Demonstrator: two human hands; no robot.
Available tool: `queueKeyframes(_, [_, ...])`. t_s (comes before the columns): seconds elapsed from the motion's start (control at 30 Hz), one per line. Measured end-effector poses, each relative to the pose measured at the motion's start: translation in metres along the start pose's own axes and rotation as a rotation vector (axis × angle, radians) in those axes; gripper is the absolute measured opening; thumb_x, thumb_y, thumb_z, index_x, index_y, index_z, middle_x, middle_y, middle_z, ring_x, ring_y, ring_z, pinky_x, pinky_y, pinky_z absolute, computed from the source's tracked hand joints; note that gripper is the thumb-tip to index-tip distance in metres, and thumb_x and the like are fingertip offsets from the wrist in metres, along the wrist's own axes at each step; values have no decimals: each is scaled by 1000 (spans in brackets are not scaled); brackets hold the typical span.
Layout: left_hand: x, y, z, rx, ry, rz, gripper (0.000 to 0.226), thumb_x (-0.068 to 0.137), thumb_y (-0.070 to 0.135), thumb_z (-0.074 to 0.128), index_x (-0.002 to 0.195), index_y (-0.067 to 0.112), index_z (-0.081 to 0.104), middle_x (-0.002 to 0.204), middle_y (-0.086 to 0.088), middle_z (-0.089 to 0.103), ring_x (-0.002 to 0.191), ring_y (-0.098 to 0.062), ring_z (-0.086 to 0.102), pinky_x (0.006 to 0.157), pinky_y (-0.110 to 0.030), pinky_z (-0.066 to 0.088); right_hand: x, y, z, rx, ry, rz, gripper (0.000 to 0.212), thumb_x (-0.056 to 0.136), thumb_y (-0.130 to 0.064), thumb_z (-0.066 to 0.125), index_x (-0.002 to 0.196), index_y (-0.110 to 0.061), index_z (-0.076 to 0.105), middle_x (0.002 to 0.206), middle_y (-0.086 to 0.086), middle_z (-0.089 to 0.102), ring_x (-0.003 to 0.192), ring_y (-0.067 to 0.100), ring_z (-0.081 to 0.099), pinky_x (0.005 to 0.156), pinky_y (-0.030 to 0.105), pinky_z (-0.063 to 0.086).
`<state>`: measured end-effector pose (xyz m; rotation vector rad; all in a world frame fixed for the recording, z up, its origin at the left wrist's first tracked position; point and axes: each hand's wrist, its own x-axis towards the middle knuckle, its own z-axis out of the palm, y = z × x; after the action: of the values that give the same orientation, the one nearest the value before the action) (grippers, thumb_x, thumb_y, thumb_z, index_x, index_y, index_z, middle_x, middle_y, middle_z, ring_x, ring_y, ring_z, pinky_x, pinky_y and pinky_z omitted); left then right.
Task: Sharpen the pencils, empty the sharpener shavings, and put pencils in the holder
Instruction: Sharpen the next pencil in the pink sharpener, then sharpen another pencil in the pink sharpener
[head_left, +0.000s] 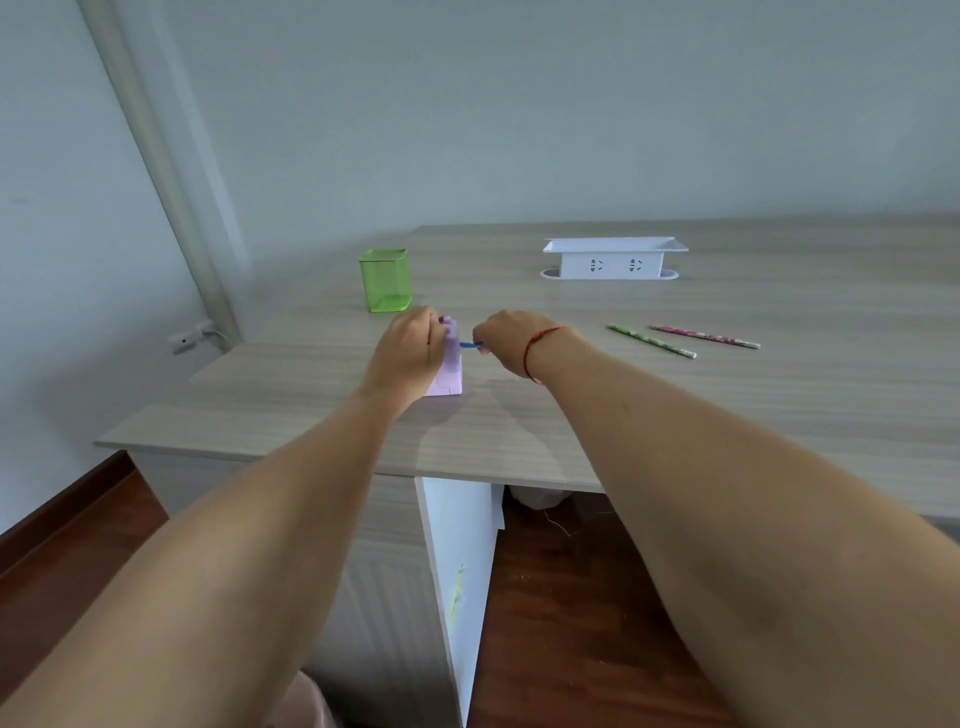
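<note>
A lilac pencil sharpener stands on the wooden desk. My left hand grips its upper left side. A blue pencil pokes into the sharpener's right side, and my right hand pinches it; most of the pencil is hidden by the fingers. Behind the sharpener stands a green mesh pencil holder, apart from both hands. Two patterned pencils lie to the right: a green one and a pink one.
A white socket box sits at the back of the desk. The desk's front edge runs just below my forearms, with a white cabinet panel and dark wood floor beneath. A wall outlet is at the left.
</note>
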<state>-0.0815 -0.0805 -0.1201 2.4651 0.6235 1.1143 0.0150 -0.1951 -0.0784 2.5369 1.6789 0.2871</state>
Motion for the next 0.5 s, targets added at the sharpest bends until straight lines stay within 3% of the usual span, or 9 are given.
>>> queueKeyframes(0.1, [1, -2, -1, -9, -38, 17, 71, 75, 48, 15, 87, -6, 60, 90, -21, 64, 88, -31, 56, 78, -42, 44, 1, 5, 5, -1, -9, -5, 32, 99, -7, 39, 126, -8, 56, 127, 15, 57, 114, 33, 58, 92, 36, 46])
queueKeyframes(0.2, [3, -7, -3, 3, -9, -35, 51, 87, 33, 25, 88, -5, 58, 89, -22, 63, 84, -32, 55, 73, -40, 43, -10, 28, 9, -17, -32, 63, 32, 97, -4, 40, 124, -7, 57, 129, 17, 56, 117, 35, 57, 96, 41, 49])
queueKeyframes(0.27, [3, -9, -3, 13, 1, -53, 38, 92, 22, 31, 87, -5, 58, 88, -23, 63, 82, -33, 55, 71, -40, 41, -29, 55, 9, -66, -74, 144, 32, 98, -4, 39, 124, -5, 57, 130, 17, 57, 119, 34, 57, 96, 37, 48])
queueKeyframes(0.5, [3, 16, 15, 72, -31, 12, 43, 86, 25, 27, 80, -4, 56, 85, -20, 63, 85, -33, 55, 76, -42, 42, -54, 82, 18, -37, -52, 266, 30, 98, -3, 40, 124, -5, 56, 125, 16, 59, 113, 33, 60, 88, 33, 47])
